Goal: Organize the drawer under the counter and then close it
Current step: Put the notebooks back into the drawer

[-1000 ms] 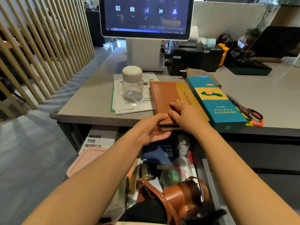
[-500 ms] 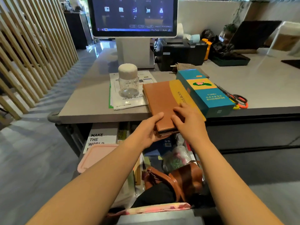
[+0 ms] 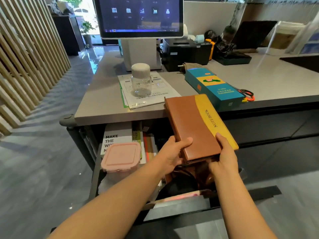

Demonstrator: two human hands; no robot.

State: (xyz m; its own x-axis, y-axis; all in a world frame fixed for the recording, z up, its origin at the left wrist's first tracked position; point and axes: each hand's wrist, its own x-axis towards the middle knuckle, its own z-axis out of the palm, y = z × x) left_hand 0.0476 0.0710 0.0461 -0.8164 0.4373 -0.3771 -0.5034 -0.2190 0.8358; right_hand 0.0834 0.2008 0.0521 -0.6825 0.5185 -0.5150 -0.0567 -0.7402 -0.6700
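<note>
Both hands grip brown/yellow notebook (image 3: 193, 125) at near short end. L hand (image 3: 174, 152): thumb on cover, fingers curled under near-left corner. R hand (image 3: 224, 156): clamped on near-right corner, finger along yellow strip. Long axis runs away from person; far end over counter (image 3: 103, 100) edge, near end above open drawer (image 3: 94, 173). Free slot prob. right of pink lidded box (image 3: 120, 156), directly below; both hands equally near.

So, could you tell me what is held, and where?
The brown and yellow leather notebook, by its near end, left hand and right hand at either corner.
</note>
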